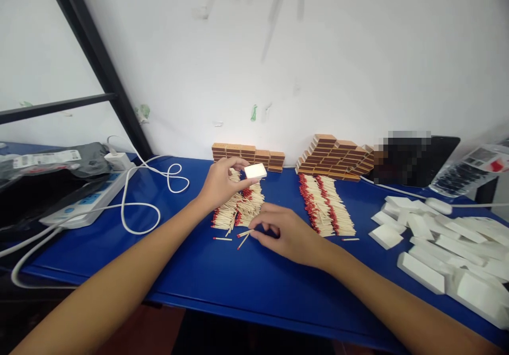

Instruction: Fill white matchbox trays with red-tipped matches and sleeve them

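My left hand [223, 182] grips a small white matchbox tray [255, 171] between thumb and fingers, held up above a pile of red-tipped matches [248, 206]. Low in front of that pile, my right hand [287, 234] pinches a few matches [243, 233] by thumb and fingertips. One of these points down toward the table, and I cannot tell whether it touches. A single loose match [222, 239] lies just left of them. Further right, a second pile of matches [326, 206] is laid in two rows, heads to the left.
Stacked brown matchboxes [248, 151] and a taller stack [330, 156] stand against the wall. White trays [445, 243] are heaped at the right, near a dark tablet [421, 161]. At left are a power strip [93, 198], white cables [159, 206] and a dark plastic bag [35, 185].
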{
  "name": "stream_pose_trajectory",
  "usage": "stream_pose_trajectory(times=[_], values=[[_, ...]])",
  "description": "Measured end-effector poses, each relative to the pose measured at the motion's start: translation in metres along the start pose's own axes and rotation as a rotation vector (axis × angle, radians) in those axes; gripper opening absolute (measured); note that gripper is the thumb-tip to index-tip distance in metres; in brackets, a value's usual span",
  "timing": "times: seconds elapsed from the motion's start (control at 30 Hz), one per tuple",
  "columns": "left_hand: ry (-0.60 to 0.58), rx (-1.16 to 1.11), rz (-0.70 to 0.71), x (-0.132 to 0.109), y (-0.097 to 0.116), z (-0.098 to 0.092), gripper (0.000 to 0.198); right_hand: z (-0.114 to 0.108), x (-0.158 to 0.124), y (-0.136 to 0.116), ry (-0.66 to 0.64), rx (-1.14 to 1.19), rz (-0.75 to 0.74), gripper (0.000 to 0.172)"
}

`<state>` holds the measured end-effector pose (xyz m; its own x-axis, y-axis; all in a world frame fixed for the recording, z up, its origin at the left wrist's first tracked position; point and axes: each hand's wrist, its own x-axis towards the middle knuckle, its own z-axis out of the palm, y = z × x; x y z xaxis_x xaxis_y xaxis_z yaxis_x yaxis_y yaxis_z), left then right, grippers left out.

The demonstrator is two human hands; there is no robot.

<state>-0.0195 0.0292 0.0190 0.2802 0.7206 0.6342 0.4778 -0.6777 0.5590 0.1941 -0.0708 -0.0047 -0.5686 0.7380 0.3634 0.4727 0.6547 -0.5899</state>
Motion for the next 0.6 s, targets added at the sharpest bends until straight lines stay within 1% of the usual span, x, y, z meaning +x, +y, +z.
stream_pose_trajectory(times=[0.07, 0.17, 0.3, 0.4, 0.47, 0.5, 0.6], values=[[-0.009, 0.046, 0.043, -0.001, -0.001, 0.000, 0.032, 0.008, 0.000, -0.002, -0.083, -0.065, -0.002, 0.008], [-0.033, 0.095, 0.116, -0.002, 0.001, 0.002, 0.031, 0.009, 0.001, -0.003, -0.129, -0.140, 0.047, 0.006], [-0.059, 0.149, 0.211, -0.005, 0.001, 0.002, 0.035, 0.001, 0.001, -0.004, -0.208, -0.224, 0.134, 0.009], [-0.074, 0.190, 0.274, -0.005, 0.000, 0.001, 0.035, -0.009, -0.002, -0.004, -0.236, -0.276, 0.169, 0.011], [-0.079, 0.207, 0.312, -0.006, 0.001, 0.001, 0.036, -0.017, -0.002, -0.002, -0.209, -0.289, 0.167, 0.012], [-0.082, 0.210, 0.328, -0.006, 0.002, 0.001, 0.036, -0.022, -0.002, -0.001, -0.173, -0.292, 0.159, 0.012], [-0.090, 0.197, 0.355, -0.009, 0.007, 0.003, 0.036, -0.039, 0.000, 0.004, 0.024, -0.303, 0.119, 0.011]])
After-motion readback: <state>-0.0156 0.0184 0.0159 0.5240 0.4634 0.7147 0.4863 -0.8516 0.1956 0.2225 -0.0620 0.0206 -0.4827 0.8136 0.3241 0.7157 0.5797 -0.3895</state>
